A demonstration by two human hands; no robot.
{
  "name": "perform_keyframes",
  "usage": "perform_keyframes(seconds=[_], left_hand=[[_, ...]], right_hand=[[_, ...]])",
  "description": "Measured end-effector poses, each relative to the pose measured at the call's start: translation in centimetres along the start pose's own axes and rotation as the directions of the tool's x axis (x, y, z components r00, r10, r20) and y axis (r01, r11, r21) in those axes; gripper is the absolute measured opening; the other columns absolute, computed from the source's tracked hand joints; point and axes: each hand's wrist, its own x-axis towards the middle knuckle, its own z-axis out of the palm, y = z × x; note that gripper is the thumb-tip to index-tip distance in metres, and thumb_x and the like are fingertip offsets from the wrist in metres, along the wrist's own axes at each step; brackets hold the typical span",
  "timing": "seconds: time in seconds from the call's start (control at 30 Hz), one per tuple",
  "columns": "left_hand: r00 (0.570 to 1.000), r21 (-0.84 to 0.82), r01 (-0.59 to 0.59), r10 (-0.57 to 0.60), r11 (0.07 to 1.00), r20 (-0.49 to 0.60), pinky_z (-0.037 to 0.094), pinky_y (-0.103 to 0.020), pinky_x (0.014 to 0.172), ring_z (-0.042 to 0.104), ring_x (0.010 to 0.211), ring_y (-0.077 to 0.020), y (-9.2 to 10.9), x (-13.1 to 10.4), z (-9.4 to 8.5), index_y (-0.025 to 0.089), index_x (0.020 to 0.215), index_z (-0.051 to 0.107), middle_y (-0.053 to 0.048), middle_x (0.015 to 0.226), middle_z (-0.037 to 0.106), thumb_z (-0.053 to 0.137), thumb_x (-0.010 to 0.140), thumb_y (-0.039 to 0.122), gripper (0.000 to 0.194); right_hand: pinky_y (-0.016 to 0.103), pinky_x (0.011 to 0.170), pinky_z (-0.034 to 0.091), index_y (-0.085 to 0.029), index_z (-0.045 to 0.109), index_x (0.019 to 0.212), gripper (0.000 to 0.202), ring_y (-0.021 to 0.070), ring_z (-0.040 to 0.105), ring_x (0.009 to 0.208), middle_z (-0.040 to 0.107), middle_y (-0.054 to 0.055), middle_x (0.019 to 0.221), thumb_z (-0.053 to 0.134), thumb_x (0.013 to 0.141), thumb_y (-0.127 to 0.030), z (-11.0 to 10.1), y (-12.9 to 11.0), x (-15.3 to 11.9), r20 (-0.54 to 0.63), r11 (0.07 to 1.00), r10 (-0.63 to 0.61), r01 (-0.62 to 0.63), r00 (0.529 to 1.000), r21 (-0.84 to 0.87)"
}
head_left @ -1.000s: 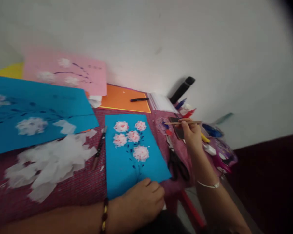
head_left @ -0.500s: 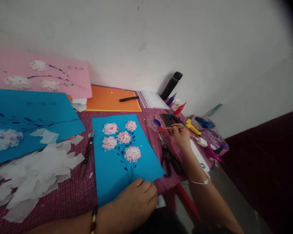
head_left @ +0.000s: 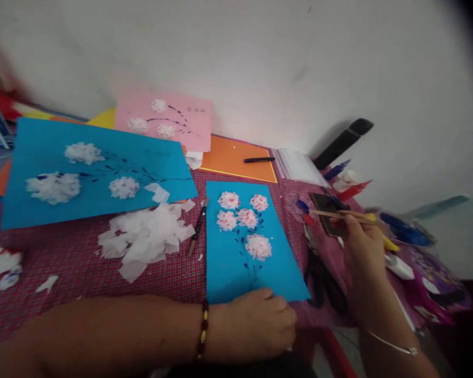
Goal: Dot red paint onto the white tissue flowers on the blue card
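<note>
Tabletop [head_left: 82, 275] under red plaid cloth, far edge against a pale wall [head_left: 240, 52]. At the near edge, right of centre, a blue sheet [head_left: 224, 275] lying flat, bearing five fluffy white-and-red flowers [head_left: 259, 247] above thin dark-blue stems and small leaves. Left hand [head_left: 260, 323] across the bottom edge of this sheet, fingers curled close together, undersides hidden, impossible to tell whether gripping anything. Right hand [head_left: 364, 244] toward the right edge of the tabletop, thumb and fingers in a narrow pinch around a thin wooden stick [head_left: 331, 213]. Stick nearly level, tip pointing left, over or just beside blue and red paint [head_left: 302, 207] on a clear dish [head_left: 292, 199]; contact with the paint unclear. Beneath the stick, a dark phone-like slab [head_left: 319, 202]. Between blue sheet and right forearm, black-handled scissors [head_left: 314, 258]. Just left of the sheet, a slender dark pen or brush [head_left: 198, 228], then a loose heap of white paper scraps [head_left: 142, 236]. Toward the far left corner, a larger blue sheet with three white flowers [head_left: 35, 147], overlapping a pink one [head_left: 122, 102]. Along the far edge, an orange sheet [head_left: 220, 157] with a black pen [head_left: 259, 159] on top.
</note>
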Motion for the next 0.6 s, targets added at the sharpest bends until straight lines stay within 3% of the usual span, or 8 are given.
perform_keyframes(seconds=[0.1,0.17,0.27,0.37,0.6], left_hand=[[1.000,0.003,0.010,-0.010,1.000,-0.015,0.033,-0.032,0.060,0.049,0.074,-0.0167,0.0,-0.1,0.1,0.014,0.084,0.061,-0.004,0.081,0.053,0.054,0.092,0.018,0.012],[1.000,0.000,0.006,-0.006,1.000,-0.017,0.033,-0.031,0.060,0.050,0.074,-0.0165,0.0,-0.1,0.2,0.014,0.085,0.062,-0.004,0.081,0.054,0.054,0.092,0.018,0.011],[1.000,-0.002,0.003,-0.003,1.000,-0.021,0.034,-0.031,0.059,0.051,0.072,-0.0163,0.0,0.0,0.2,0.014,0.084,0.063,-0.004,0.080,0.055,0.055,0.091,0.018,0.011],[0.999,0.018,0.012,-0.012,1.000,-0.030,0.034,-0.030,0.059,0.051,0.071,-0.0158,0.1,0.0,0.1,0.015,0.083,0.063,-0.003,0.079,0.054,0.056,0.090,0.018,0.011],[0.998,0.004,0.004,-0.004,1.000,-0.070,0.035,-0.029,0.060,0.052,0.072,-0.0159,0.0,0.1,0.1,0.015,0.080,0.065,-0.003,0.079,0.055,0.058,0.089,0.018,0.012]], right_hand=[[0.033,0.065,0.053,-0.021,0.062,0.085,0.018,0.0153,0.063,0.061,0.064,0.002,0.069,0.057,0.080,-0.038,2.7,-2.5,-1.1,0.147,0.970,0.052,-0.085,0.988,0.228],[0.032,0.066,0.053,-0.020,0.063,0.086,0.021,0.0143,0.062,0.060,0.063,0.001,0.068,0.059,0.079,-0.039,4.9,-4.3,-2.2,0.236,0.951,0.038,-0.108,0.971,0.289],[0.032,0.070,0.052,-0.018,0.065,0.089,0.020,0.0149,0.063,0.067,0.066,0.002,0.073,0.062,0.080,-0.036,8.1,-6.5,-3.7,0.364,0.955,-0.027,-0.084,0.931,0.285],[0.031,0.071,0.051,-0.018,0.064,0.092,0.019,0.0154,0.064,0.071,0.066,0.002,0.075,0.058,0.086,-0.035,10.5,-7.8,-4.6,0.494,0.969,-0.136,0.013,0.859,0.245],[0.032,0.072,0.049,-0.016,0.064,0.090,0.023,0.0167,0.064,0.075,0.065,0.004,0.080,0.052,0.089,-0.036,12.7,-7.9,-4.6,0.588,0.979,-0.200,0.131,0.784,0.158]])
